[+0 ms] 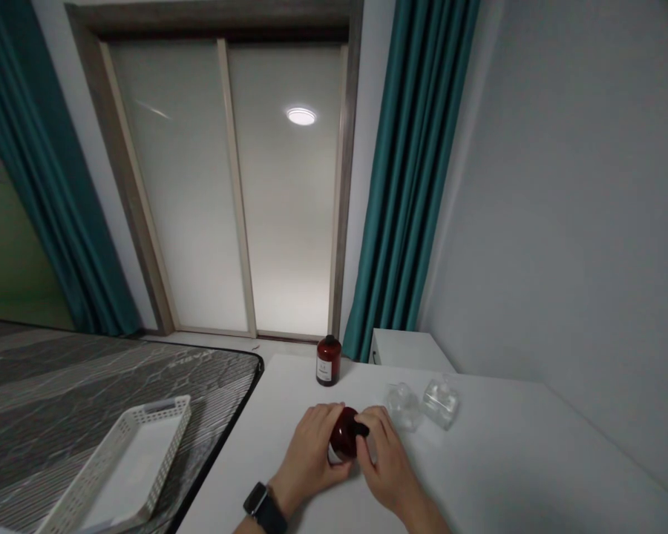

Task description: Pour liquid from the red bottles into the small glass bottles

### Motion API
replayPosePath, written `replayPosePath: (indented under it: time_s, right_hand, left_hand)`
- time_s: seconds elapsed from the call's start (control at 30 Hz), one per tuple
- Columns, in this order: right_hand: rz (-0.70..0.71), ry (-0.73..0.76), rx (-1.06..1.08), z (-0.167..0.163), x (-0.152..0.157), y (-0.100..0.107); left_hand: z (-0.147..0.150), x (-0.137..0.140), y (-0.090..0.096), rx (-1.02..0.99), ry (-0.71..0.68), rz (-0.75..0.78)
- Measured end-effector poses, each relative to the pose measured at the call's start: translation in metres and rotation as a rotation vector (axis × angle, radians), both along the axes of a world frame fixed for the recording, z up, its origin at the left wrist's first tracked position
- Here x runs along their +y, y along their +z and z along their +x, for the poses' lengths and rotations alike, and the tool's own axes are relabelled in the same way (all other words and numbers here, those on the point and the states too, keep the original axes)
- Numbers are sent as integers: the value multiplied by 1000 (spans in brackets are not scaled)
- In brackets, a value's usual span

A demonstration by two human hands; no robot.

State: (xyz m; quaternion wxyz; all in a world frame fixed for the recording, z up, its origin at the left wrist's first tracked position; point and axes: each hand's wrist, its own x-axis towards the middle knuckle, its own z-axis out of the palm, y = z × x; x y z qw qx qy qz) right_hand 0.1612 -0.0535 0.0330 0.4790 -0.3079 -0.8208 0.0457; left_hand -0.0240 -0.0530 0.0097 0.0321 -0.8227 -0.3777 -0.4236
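Note:
My left hand (313,446) is wrapped round a dark red-brown bottle (342,436), which is tilted with its neck toward the right. On its neck sits a black cap (360,429), pinched between the thumb and fingers of my right hand (386,461). Part of a white label shows low on the bottle; the rest lies behind my fingers. A second bottle (328,361) of the same colour, with a white label and a black top, stands upright farther back on the white table (479,460).
Two clear plastic pieces (441,403) lie on the table right of my hands. A white perforated basket (139,460) rests on the grey mattress (211,378) at left. Behind the table are a white cabinet (406,347), teal curtain (406,185) and sliding door (283,222).

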Motion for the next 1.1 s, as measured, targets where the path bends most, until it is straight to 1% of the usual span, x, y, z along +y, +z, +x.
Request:
replayPosePath:
  time_s: [0.1,0.23,0.3,0.4,0.47,0.5,0.57,0.63,0.67,0.73,0.8,0.83,0.97,1.03,1.1]
  right_hand:
    - [8,-64,59,1,2,-7]
    - [-22,-157,138,-2,4,-16]
    - [-18,-150,152,-3,2,-16]
    - [17,-71,140,-2,-3,-12]
    - [37,-57,130,-1,-5,-9]
    - [41,-82,135,0,-5,-8]
    - [28,-180,144,0,-4,-5]
    - [-43,-277,130,1,-2,-3]
    - [-100,-302,112,1,0,-3]
    - [-210,-282,77,3,0,-3]
    - [-252,-239,76,6,-2,-5]
    - [-235,-219,92,8,-5,-6]
    - [-76,-116,178,10,-12,-9]
    - [-72,-103,173,7,-12,-10]
    - [-122,-136,160,4,-11,-10]
  left_hand:
    - [3,-3,1,40,1,-2]
    - [7,-5,0,70,-13,-10]
    - [8,-5,-1,67,-20,-6]
    - [8,-4,-1,53,-11,1]
    - [8,-4,-1,57,-6,1]
    - [9,-4,-1,67,-6,0]
    - [11,-4,-2,89,5,11]
    - [14,-4,-4,98,34,46]
    - [15,-3,-6,99,50,68]
    - [16,-2,-8,103,68,103]
    - [16,-1,-10,117,63,131]
    - [16,-1,-10,124,58,139]
    - [15,-2,-9,124,75,124]
    - [14,-2,-8,116,80,119]
    - [13,-2,-9,118,62,130]
